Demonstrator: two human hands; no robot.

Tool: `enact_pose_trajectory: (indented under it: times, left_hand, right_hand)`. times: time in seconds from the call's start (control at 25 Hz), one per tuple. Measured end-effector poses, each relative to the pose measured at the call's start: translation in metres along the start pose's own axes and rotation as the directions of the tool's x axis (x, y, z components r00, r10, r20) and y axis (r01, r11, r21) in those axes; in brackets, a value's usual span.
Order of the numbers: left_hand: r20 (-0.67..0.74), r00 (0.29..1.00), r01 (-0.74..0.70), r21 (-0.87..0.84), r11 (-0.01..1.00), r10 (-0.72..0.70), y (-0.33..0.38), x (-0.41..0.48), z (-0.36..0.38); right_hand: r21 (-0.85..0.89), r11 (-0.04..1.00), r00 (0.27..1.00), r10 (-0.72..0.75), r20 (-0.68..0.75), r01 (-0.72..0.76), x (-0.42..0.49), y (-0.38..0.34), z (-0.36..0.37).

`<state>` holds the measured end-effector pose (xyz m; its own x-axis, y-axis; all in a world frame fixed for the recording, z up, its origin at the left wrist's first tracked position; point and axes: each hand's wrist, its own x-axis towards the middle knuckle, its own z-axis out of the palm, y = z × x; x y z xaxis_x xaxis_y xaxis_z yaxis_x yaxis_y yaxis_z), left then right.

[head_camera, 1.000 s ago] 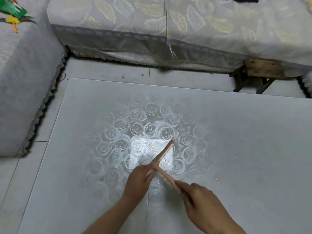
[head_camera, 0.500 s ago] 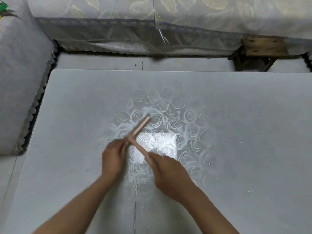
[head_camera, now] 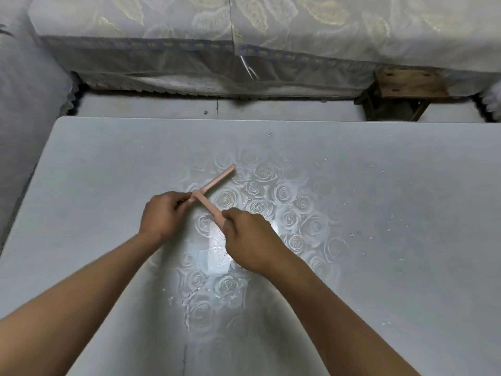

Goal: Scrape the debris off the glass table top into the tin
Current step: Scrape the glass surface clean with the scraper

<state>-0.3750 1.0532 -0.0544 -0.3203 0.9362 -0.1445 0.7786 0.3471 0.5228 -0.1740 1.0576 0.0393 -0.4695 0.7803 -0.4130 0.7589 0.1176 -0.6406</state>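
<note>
A pink T-shaped scraper (head_camera: 214, 182) lies with its blade on the frosted glass table top (head_camera: 103, 164), over a rose pattern. My left hand (head_camera: 162, 215) grips the left end of the blade. My right hand (head_camera: 250, 240) grips the handle, which slants down to the right. White debris specks (head_camera: 187, 302) form a thin line near the front of the table, and more are scattered at the right (head_camera: 390, 226). No tin is in view.
A sofa with a lace cover (head_camera: 271, 36) runs along the far side, and another covered seat (head_camera: 24, 109) stands at the left. A small wooden stool (head_camera: 401, 93) sits at the back right. A strip of tiled floor (head_camera: 284, 109) separates table and sofa.
Both hands and the scraper have moved left and slightly away from me across the rose pattern. The view has tilted down, so the sofa sits higher in the frame.
</note>
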Motion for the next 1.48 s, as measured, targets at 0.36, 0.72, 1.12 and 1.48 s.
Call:
enact_pose_trajectory:
  times: [0.36,0.72,1.12,1.48]
  left_hand:
    - [0.089,0.986,-0.129,-0.117,0.985,0.14,0.057,-0.112,0.071]
    - [0.04,0.986,-0.162,0.005,0.987,0.162,0.083,0.02,0.047]
    - [0.42,0.847,-0.328,-0.07,0.942,0.326,0.112,-0.135,0.081]
    - [0.636,0.718,-0.513,0.21,0.832,0.283,0.145,-0.193,0.072]
  right_hand:
    - [0.085,0.975,0.978,0.207,0.017,-0.207,-0.134,0.086,0.005]
    - [0.122,0.991,0.989,0.078,-0.126,-0.062,-0.018,0.066,-0.052]
    - [0.176,0.951,0.964,0.264,-0.034,-0.254,-0.221,0.157,-0.003]
    - [-0.003,0.88,0.862,0.465,-0.202,-0.475,-0.435,0.22,-0.021]
